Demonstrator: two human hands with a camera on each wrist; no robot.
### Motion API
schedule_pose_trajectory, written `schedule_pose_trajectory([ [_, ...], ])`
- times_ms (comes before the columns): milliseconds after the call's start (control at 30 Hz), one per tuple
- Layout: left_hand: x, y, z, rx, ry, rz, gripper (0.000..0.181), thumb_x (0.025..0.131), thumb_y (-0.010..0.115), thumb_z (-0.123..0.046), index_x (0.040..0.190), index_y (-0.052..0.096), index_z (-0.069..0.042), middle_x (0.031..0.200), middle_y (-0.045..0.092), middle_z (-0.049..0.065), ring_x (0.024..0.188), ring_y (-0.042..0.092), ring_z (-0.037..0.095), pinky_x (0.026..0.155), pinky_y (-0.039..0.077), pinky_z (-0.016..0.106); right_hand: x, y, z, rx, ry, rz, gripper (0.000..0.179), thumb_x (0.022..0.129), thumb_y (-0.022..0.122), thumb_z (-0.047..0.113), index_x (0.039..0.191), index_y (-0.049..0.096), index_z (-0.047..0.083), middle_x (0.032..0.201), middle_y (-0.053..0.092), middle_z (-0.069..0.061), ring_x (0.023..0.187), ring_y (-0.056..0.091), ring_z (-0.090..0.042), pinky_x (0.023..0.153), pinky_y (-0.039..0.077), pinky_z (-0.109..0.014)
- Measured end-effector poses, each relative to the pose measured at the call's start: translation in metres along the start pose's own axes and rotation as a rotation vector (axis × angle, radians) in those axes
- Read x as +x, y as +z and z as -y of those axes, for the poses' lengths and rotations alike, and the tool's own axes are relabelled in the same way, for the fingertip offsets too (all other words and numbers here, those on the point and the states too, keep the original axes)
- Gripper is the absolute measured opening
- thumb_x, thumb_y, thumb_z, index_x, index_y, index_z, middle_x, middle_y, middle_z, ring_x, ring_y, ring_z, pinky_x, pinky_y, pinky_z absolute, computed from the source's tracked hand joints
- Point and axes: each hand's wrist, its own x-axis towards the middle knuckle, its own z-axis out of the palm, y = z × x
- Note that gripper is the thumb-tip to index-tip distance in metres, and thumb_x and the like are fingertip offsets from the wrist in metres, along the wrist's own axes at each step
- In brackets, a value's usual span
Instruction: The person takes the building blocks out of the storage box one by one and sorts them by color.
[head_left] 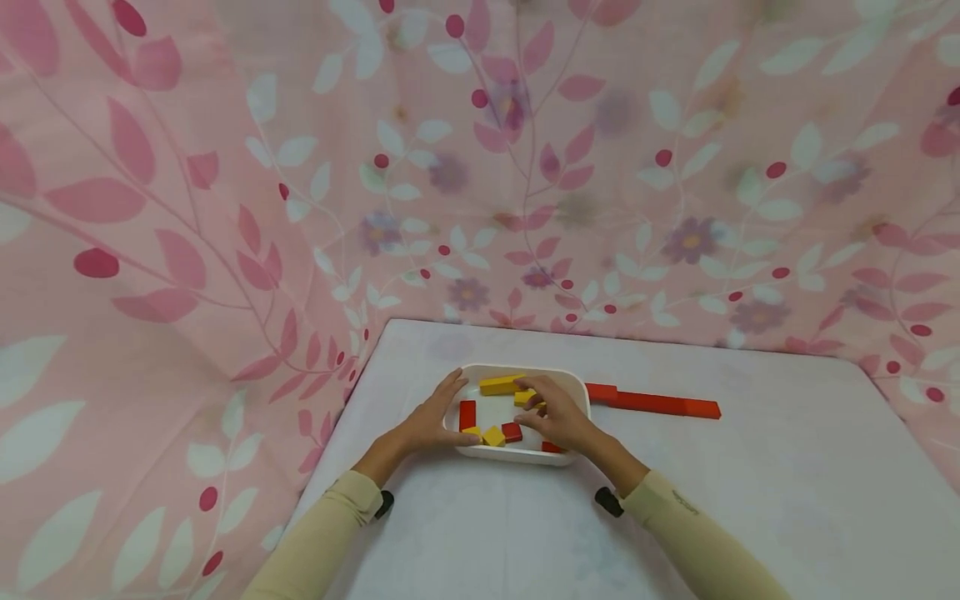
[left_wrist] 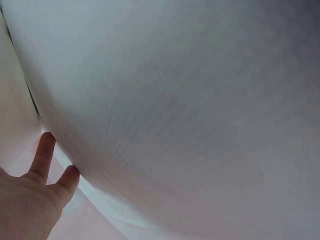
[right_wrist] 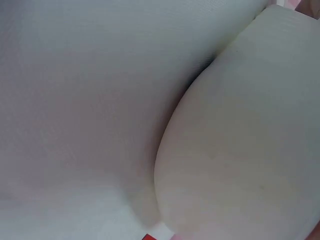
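Observation:
A shallow white tub stands on the covered table with red and yellow blocks inside. My left hand spans its left end, fingers along the outer side and thumb across the near rim, by a yellow block. Two of its fingers show low in the left wrist view, at the white cloth. Over the tub's right half my right hand reaches in with bent, spread fingers. Just by its fingertips lie a yellow block and a red block; nothing is visibly pinched. The palm hides part of the contents.
Right of the tub, red blocks lie end to end in a long row. A longer yellow block is at the tub's far side, a red one at its left. Pink floral cloth hangs behind the white-covered table.

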Motion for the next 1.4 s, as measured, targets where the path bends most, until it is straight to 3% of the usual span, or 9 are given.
schedule_pose_trajectory([
  [400, 0.000, -0.002, 0.002, -0.004, 0.025, -0.017, 0.112, 0.069, 0.075, -0.068, 0.158, 0.017, -0.033, 0.168, 0.000, -0.011, 0.153, 0.017, 0.027, 0.112, 0.030, 0.066, 0.015, 0.004, -0.002, -0.043, -0.026, 0.044, 0.052, 0.088, 0.076, 0.020, 0.136, 0.056, 0.020, 0.130, 0.058, -0.007, 0.106, 0.063, -0.028, 0.088, 0.058, -0.032],
  [767, 0.001, -0.001, 0.002, -0.010, 0.027, -0.012, 0.112, 0.071, 0.076, -0.066, 0.159, 0.017, -0.030, 0.168, 0.001, -0.011, 0.153, 0.018, 0.026, 0.114, 0.029, 0.065, 0.024, 0.012, -0.005, -0.034, 0.003, 0.097, 0.049, 0.088, 0.075, 0.018, 0.134, 0.059, 0.015, 0.131, 0.059, -0.004, 0.103, 0.064, -0.022, 0.087, 0.058, -0.031],
  [1133, -0.001, 0.000, 0.002, -0.014, 0.020, -0.019, 0.113, 0.068, 0.076, -0.069, 0.158, 0.016, -0.036, 0.167, 0.000, -0.013, 0.154, 0.016, 0.027, 0.112, 0.029, 0.067, 0.036, 0.032, -0.010, 0.025, 0.026, 0.139, 0.050, 0.089, 0.074, 0.012, 0.136, 0.059, 0.010, 0.135, 0.059, -0.011, 0.101, 0.062, -0.025, 0.087, 0.058, -0.030],
  [1400, 0.000, 0.000, 0.001, -0.022, 0.040, -0.026, 0.112, 0.070, 0.076, -0.067, 0.158, 0.017, -0.032, 0.168, 0.002, -0.010, 0.153, 0.019, 0.027, 0.113, 0.029, 0.065, 0.045, 0.041, -0.010, -0.007, 0.015, 0.169, 0.048, 0.089, 0.073, 0.012, 0.134, 0.059, 0.005, 0.134, 0.060, -0.010, 0.111, 0.061, -0.027, 0.098, 0.054, -0.043],
])
